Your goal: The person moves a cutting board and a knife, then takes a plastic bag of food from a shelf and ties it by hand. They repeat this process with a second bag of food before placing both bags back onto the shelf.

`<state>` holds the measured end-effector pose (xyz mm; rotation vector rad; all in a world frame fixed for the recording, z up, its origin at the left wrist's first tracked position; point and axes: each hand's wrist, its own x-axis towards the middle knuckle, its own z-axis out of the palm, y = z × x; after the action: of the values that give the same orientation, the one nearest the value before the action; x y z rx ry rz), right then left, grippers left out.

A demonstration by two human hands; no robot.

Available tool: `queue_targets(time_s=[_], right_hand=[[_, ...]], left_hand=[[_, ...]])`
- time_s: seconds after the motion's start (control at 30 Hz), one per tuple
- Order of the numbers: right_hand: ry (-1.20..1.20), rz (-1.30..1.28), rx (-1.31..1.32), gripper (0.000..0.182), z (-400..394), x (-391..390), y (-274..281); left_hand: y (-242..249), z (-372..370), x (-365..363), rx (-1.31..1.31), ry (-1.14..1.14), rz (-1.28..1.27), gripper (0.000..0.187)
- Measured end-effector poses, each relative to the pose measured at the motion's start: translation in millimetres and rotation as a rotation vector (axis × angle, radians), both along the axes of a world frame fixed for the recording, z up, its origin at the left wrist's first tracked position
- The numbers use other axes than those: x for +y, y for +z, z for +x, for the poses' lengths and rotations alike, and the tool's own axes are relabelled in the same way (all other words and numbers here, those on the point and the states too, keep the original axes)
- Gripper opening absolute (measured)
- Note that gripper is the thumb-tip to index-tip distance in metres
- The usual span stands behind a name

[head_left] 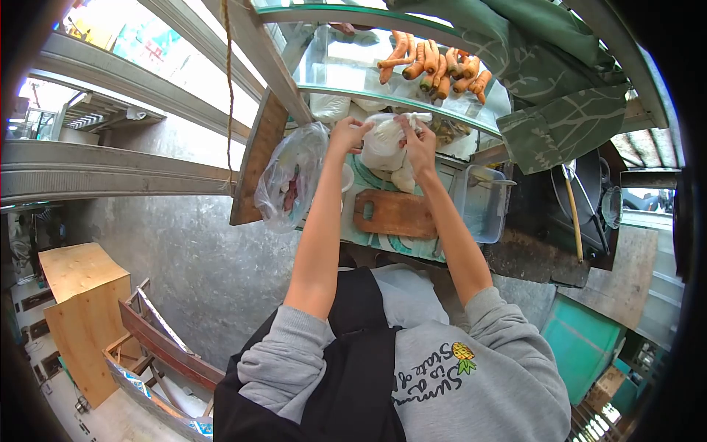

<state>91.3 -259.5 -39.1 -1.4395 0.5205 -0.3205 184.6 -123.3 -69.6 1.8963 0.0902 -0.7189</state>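
Note:
A bulging white plastic bag (383, 149) is between my two hands above the counter, its contents hidden. My right hand (420, 146) grips the bag's gathered top on the right. At its left edge, my left hand (349, 137) has its fingers pinched together on the plastic. Below the bag lies a wooden cutting board (395, 214) with a slot handle. A smaller pale bundle (403, 179) rests just behind the board. To the left hangs a clear plastic bag (293, 173) with some reddish scraps inside.
Carrots (434, 66) lie on the glass shelf ahead. A clear plastic tub (482, 205) stands right of the board, beside a dark wok (578, 193) with a wooden-handled utensil. Green patterned cloth (567, 125) hangs at upper right. A wooden bench (166, 339) is at lower left.

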Motion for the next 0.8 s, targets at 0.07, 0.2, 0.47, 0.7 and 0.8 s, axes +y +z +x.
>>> queue_targets(time_s=[0.07,0.2,0.47,0.7,0.8], right_hand=[[0.001,0.070,0.007,0.024,1,1,-1],[0.038,0.057,0.004,0.022,9,5,-12],[0.088,-0.308,0.036,0.024,7,-13,-4],[0.108,-0.428,-0.022,0.023,0,-6,-10],[0.109,-0.497,0.059,0.027,2,-6,-14]], left_hand=[[1,-3,2,-0.345,-0.053,-0.070,0.053],[-2,-35,-10,-0.892,-0.281,-0.191,0.063],[-19,-82,-36,-0.831,0.098,-0.081,0.081],[-30,-103,-50,-0.733,0.302,0.223,0.090],[-31,-100,-54,-0.697,0.354,0.213,0.088]])
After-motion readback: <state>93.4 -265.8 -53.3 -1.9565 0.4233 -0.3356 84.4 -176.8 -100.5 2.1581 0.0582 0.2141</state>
